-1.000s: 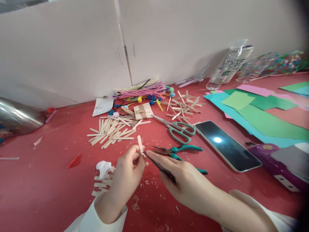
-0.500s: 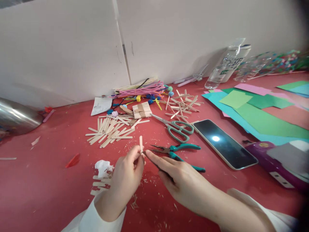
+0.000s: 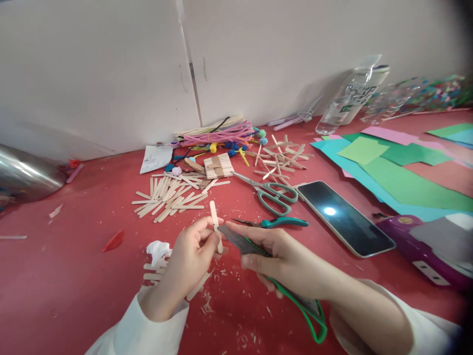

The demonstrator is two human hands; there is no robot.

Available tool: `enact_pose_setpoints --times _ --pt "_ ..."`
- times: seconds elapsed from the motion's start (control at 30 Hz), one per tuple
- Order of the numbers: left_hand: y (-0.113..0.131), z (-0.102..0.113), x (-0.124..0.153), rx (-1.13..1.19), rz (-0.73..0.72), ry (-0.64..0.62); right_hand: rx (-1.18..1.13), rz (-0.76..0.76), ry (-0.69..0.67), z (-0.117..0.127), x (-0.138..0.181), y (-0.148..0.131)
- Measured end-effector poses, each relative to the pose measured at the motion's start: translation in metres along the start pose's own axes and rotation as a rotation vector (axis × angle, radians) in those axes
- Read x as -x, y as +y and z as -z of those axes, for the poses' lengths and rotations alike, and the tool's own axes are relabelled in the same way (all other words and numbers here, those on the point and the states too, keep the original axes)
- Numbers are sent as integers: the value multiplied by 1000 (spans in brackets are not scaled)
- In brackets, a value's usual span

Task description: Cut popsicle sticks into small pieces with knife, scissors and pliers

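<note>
My left hand (image 3: 197, 261) pinches a wooden craft stick (image 3: 213, 214) upright between thumb and fingers. A small notch shows partway along the stick's edge. In my right hand (image 3: 277, 251) is a cutter knife (image 3: 236, 238) with a wide grey blade and a green-edged handle ending in a green loop. The index finger lies along the blade, whose tip is at the stick beside my left thumb. Pliers with teal handles (image 3: 284, 222) lie just beyond my right hand, partly covered by it. Pale wood shavings (image 3: 221, 272) are scattered on the red table beneath.
Loose craft sticks (image 3: 168, 197) are heaped ahead, near a banded stick bundle (image 3: 219, 166) and grey-green scissors (image 3: 277, 198). Rightward lie a phone (image 3: 345, 219), a purple device (image 3: 410, 241) and coloured paper (image 3: 414, 172). Crumpled white tissue (image 3: 158, 253) lies left of my left hand.
The knife has turned in my right hand, so its broad blade and green handle now show. The stick tilts slightly left, and its lower end now shows below my left thumb.
</note>
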State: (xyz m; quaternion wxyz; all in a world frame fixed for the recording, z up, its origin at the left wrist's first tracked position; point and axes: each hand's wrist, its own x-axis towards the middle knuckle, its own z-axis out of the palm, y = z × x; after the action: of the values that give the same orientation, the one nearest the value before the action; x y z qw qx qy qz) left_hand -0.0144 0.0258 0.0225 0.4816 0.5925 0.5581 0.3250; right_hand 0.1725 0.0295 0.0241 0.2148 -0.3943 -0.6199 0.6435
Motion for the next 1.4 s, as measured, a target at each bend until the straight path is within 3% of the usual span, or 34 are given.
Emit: enact_pose_setpoints --times 0.1,0.27,0.33,1.4 --pt "1 1 -1 57 32 -1 -45 12 -9 0 -1 0" --pt "-2 0 -2 -20 12 56 392 287 168 -7 1 6" --pt "-4 0 -3 -59 8 77 482 333 202 -8 1 9" --pt "-9 -6 -1 -217 -89 114 606 372 239 -10 0 11"
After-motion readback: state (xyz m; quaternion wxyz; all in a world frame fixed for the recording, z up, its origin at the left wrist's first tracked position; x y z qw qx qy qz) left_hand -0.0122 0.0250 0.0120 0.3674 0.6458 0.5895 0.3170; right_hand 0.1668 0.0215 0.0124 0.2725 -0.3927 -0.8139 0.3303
